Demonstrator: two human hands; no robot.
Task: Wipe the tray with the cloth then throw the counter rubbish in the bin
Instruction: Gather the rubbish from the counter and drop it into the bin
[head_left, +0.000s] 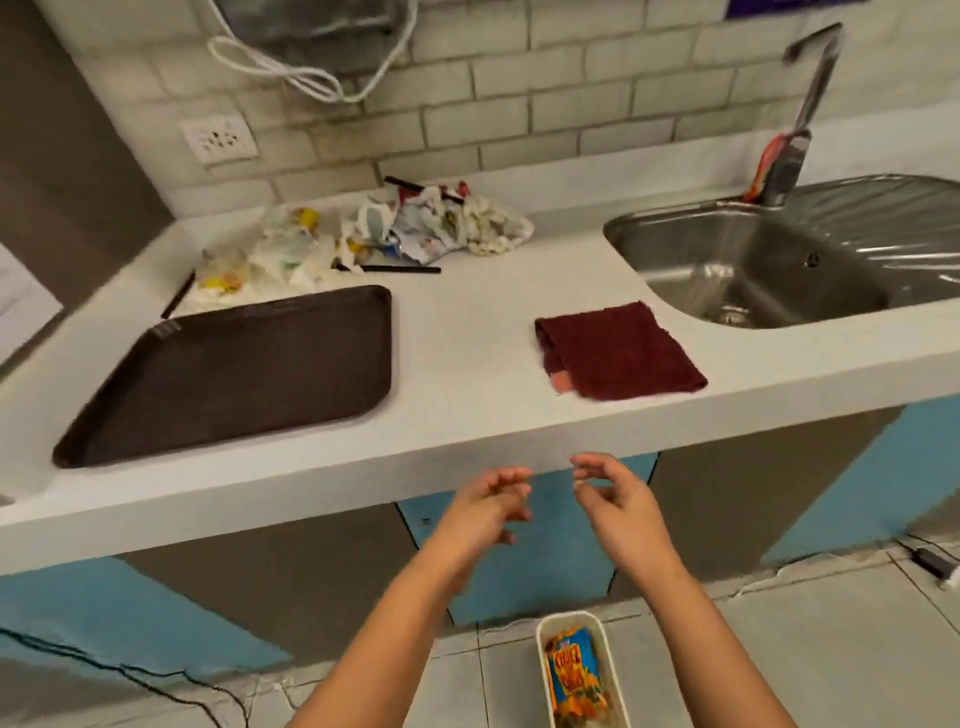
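Both hands, left (488, 506) and right (613, 499), are held empty with loosely curled fingers below the tabletop (467, 332) edge. The cloth (618, 353) is laid folded within reach right of the tray (234, 374); rubbish (363, 234) is heaped far behind, with the bin (582, 675) set below.

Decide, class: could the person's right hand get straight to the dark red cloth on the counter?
Probably yes. The right hand is empty at the counter's front edge, just below the cloth, which lies flat with nothing on it or between them.

A kitchen, judging by the steel sink (753, 270) with running tap (810, 104), white counter (467, 338), brick-tiled backsplash (519, 104) and wall socket (218, 139).
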